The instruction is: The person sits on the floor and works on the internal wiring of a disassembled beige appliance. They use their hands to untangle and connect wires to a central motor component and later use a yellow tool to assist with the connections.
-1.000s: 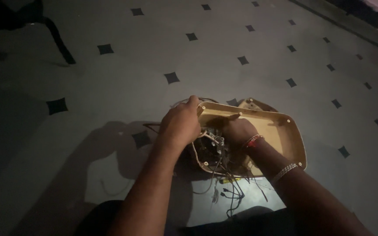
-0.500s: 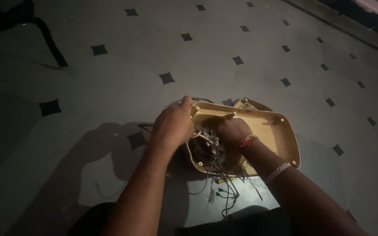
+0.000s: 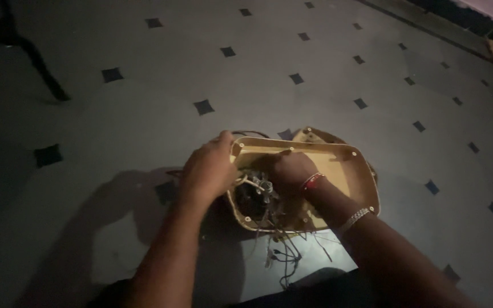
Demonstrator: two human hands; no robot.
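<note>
- Nearest, loose dark wires (image 3: 283,259) trailed from the casing's near edge onto the floor towards you.
- Beyond them, your left hand (image 3: 207,174) curled over the left rim of the tan plastic casing (image 3: 352,171), fingers closed on the rim, seemingly to steady it.
- Your right hand (image 3: 293,168) reached inside the open shell, fingers bent onto the wiring cluster (image 3: 261,191); whether they pinched a wire could not be told.
- Farther off, the casing lay flat on the grey tiled floor (image 3: 258,68), and a dark furniture leg (image 3: 35,63) stood far left.

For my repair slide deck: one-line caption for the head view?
Left hand steadies a tan open casing on tiled floor while right hand works its wires.
</note>
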